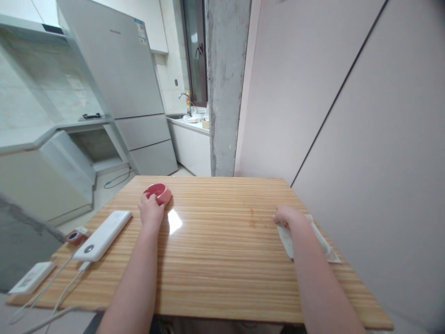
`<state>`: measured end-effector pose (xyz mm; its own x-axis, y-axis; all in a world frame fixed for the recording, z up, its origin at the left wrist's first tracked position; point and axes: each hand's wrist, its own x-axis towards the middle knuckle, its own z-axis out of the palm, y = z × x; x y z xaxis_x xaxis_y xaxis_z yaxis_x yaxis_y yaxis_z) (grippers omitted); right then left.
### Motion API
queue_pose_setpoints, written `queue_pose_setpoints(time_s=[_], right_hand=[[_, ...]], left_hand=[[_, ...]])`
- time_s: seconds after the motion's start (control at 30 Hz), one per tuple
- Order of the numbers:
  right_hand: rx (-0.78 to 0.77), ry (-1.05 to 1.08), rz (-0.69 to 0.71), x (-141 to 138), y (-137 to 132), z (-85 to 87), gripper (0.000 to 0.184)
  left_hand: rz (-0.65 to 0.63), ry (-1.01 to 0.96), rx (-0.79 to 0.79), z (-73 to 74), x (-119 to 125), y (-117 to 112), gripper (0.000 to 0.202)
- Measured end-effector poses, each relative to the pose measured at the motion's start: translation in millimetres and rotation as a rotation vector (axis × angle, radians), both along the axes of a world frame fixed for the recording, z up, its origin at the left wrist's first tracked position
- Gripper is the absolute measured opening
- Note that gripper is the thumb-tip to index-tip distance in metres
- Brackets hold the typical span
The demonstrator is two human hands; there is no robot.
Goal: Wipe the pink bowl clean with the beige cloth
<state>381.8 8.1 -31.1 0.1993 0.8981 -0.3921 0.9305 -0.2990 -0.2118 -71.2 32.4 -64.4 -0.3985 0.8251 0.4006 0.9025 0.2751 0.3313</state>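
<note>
At the far left of the wooden table [222,260], my left hand [151,208] grips the near rim of a small pink bowl [163,191], fingers over its edge. The bowl stands upright on the tabletop. Over on the right side, my right hand [288,217] is closed with its fingers curled down on a pale cloth [323,241]. My wrist and forearm cover part of the cloth, which lies flat and reaches toward the table's right edge.
A white power bank [102,236] with cables lies at the left, beside a small reddish device [75,237] and a white box [33,277]. A pale wall [347,185] borders the table's right side. Beyond stand a fridge [114,69] and a concrete pillar [227,88].
</note>
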Motion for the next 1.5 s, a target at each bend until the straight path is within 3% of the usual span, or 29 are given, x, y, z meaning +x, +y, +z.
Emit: queue_pose_setpoints(time_s=[0.07, 0.17, 0.27, 0.33, 0.37, 0.43, 0.5, 0.53, 0.6, 0.73, 0.83, 0.9, 0.97, 1.07, 1.17, 1.27, 1.4, 1.5], right_hand=[[0.003, 0.068, 0.006, -7, 1, -1.6, 0.026], [0.002, 0.345, -0.008, -29, 1, -7.8, 0.019], [0.070, 0.731, -0.049, -69, 2, -17.9, 0.015], [0.169, 0.917, -0.044, -97, 2, -24.6, 0.014], [0.203, 1.001, -0.015, -109, 3, -27.4, 0.013], [0.276, 1.263, 0.097, -125, 6, -31.7, 0.016], [0.379, 1.409, 0.126, -128, 11, -35.4, 0.026], [0.447, 1.396, 0.087, -125, 14, -37.7, 0.030], [0.581, 1.281, -0.036, -116, 21, -43.6, 0.034], [0.650, 1.128, -0.138, -103, 32, -58.9, 0.034], [0.626, 1.103, -0.107, -105, 33, -67.0, 0.031], [0.611, 1.083, -0.071, -108, 33, -69.3, 0.028], [0.597, 1.060, -0.037, -110, 31, -69.9, 0.024], [0.583, 1.024, -0.001, -110, 30, -69.8, 0.019], [0.588, 0.994, 0.034, -110, 30, -70.2, 0.015], [0.597, 0.975, 0.064, -112, 30, -71.4, 0.013], [0.585, 0.974, 0.085, -113, 30, -73.6, 0.012], [0.587, 0.971, 0.083, -113, 32, -75.7, 0.011]], left_hand=[[0.008, 0.015, -0.026, -0.4, 0, 1, 0.039], [0.012, 0.012, -0.062, 2.7, 2, -1, 0.041], [0.078, -0.002, -0.066, 11.5, 15, -8, 0.049], [0.097, 0.003, 0.021, 17.8, 34, -14, 0.058], [0.044, -0.009, 0.077, 19.8, 45, -16, 0.061], [-0.202, -0.111, 0.105, 20.0, 70, -19, 0.060], [-0.472, -0.277, -0.041, 15.5, 94, -20, 0.058], [-0.551, -0.321, -0.134, 12.5, 103, -21, 0.059], [-0.590, -0.270, -0.234, 7.2, 118, -25, 0.062], [-0.571, 0.031, -0.151, 0.1, 136, -47, 0.061], [-0.830, 0.088, -0.202, -7.4, 147, -72, 0.055], [-0.939, 0.098, -0.290, -10.6, 145, -86, 0.056], [-0.914, 0.116, -0.382, -8.5, 130, -94, 0.056], [-0.793, 0.083, -0.542, 3.9, 83, -96, 0.057], [-0.603, -0.001, -0.623, 15.6, 32, -92, 0.045], [-0.347, -0.035, -0.562, 15.7, 1, -88, 0.040], [-0.101, 0.097, -0.468, 9.4, 6, -85, 0.031], [-0.118, 0.171, -0.313, 19.3, 40, -80, 0.023]])
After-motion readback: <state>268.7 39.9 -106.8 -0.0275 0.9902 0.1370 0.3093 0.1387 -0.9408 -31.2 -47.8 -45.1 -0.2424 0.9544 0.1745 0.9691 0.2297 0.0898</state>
